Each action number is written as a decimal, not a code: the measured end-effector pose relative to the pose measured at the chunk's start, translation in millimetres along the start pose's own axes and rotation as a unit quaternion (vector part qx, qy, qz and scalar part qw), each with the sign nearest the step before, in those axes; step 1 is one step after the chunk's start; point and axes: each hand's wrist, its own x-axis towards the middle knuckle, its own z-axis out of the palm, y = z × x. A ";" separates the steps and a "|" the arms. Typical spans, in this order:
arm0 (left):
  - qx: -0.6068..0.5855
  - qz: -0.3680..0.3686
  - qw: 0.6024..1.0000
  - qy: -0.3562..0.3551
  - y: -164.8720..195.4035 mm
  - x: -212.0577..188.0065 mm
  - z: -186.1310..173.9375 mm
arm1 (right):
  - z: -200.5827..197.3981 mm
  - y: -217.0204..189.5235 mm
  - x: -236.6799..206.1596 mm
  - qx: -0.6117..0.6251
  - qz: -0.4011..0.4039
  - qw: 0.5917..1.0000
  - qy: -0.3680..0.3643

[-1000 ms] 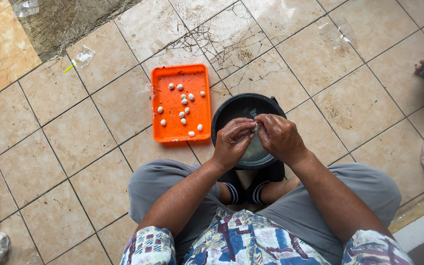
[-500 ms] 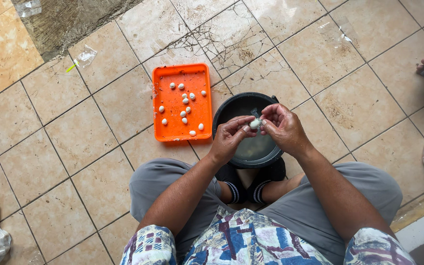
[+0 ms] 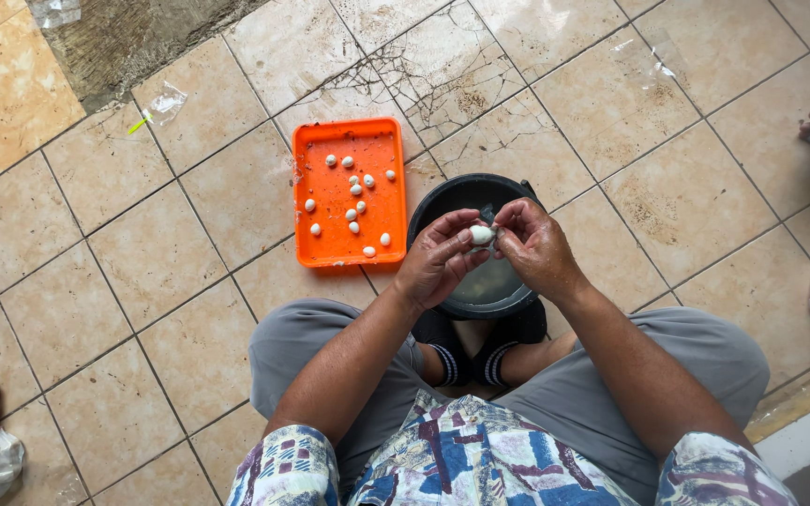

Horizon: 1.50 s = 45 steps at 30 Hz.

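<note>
One small white egg (image 3: 482, 234) between both grips

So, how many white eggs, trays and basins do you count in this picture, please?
White eggs on tray: about 13
Held white egg, between left hand and right hand: 1
Orange tray: 1
Black basin: 1
Total: about 16

Patterned shirt (image 3: 480, 454), grey trousers (image 3: 705, 351)
</note>
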 end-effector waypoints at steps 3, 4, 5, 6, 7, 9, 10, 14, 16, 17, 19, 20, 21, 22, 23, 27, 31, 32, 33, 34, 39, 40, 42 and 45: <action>0.019 0.013 0.999 0.030 -4.1 5.4 -2.2 | 1.8 -2.3 -2.7 -0.005 -0.024 1.000 0.003; 0.027 0.020 0.999 0.041 -5.4 6.1 -3.2 | 2.9 -3.2 -4.0 -0.018 -0.040 0.999 0.004; 0.028 0.016 0.999 0.034 -6.5 6.3 -3.9 | 3.5 -4.2 -5.3 -0.032 -0.055 0.998 0.006; 0.030 0.012 0.999 0.027 -7.2 6.4 -4.7 | 4.3 -5.1 -6.8 -0.077 -0.068 0.995 0.017; 0.033 0.008 0.999 0.019 -7.6 6.3 -5.3 | 4.6 -5.9 -7.8 -0.123 -0.082 0.989 0.030; 0.111 0.034 0.993 0.008 -8.0 5.9 -6.0 | 4.5 -6.3 -9.1 -0.169 -0.098 0.980 0.036; 0.149 0.047 0.988 0.004 -8.3 5.1 -6.2 | 4.2 -5.6 -9.5 -0.171 -0.098 0.980 0.027; 0.258 0.096 0.961 0.011 -9.2 4.5 -6.4 | 3.7 3.8 -7.0 -0.131 -0.083 0.988 -0.006; 0.234 0.108 0.966 -0.004 -10.3 5.2 -6.0 | 3.9 10.6 -2.3 -0.049 -0.027 0.998 0.009; 0.242 0.114 0.964 0.001 -10.8 5.8 -5.4 | 3.7 13.6 0.2 -0.009 0.001 1.000 0.016; 0.256 0.126 0.958 0.010 -11.4 6.8 -3.0 | 3.1 17.5 2.9 0.034 0.022 0.999 0.018; 0.270 0.130 0.954 0.012 -11.3 6.8 -1.2 | 3.3 18.1 3.7 0.055 0.032 0.998 0.019; 0.285 0.135 0.949 0.015 -11.0 6.7 1.3 | 3.1 17.7 3.6 0.042 0.025 0.999 0.012; 0.300 0.139 0.944 0.017 -10.0 6.1 3.8 | 3.5 16.4 2.8 0.029 0.018 0.999 0.006; 0.348 0.153 0.925 0.031 -8.7 4.7 6.7 | 3.9 14.2 1.3 0.016 0.011 1.000 -0.001; 0.460 0.195 0.865 0.051 -2.1 -4.1 19.5 | 5.5 0.5 -5.9 -0.046 -0.049 0.998 -0.008; 0.487 0.190 0.851 0.051 2.1 -9.2 29.1 | 5.7 -9.9 -4.7 -0.099 -0.052 0.994 0.004; 0.490 0.191 0.849 0.052 2.2 -9.7 30.4 | 6.5 -11.0 -4.5 -0.095 -0.045 0.994 0.009; 0.493 0.192 0.847 0.053 2.0 -9.6 31.5 | 6.9 -11.5 -4.2 -0.162 -0.094 0.982 0.023; 0.495 0.194 0.845 0.054 1.7 -9.4 32.0 | 7.6 -11.5 -4.3 -0.228 -0.142 0.963 0.036; 0.490 0.173 0.849 0.092 3.9 -6.9 30.5 | 9.3 -10.0 -6.1 -0.293 -0.275 0.915 0.031; 0.490 0.173 0.849 0.094 4.7 -7.1 30.2 | 9.6 -9.8 -5.9 -0.291 -0.278 0.915 0.034; 0.488 0.186 0.849 0.081 5.5 -7.7 30.6 | 9.6 -9.6 -4.8 -0.301 -0.285 0.909 0.038; 0.494 0.189 0.845 0.077 5.0 -8.8 33.0 | 9.9 -9.4 -3.0 -0.334 -0.311 0.889 0.042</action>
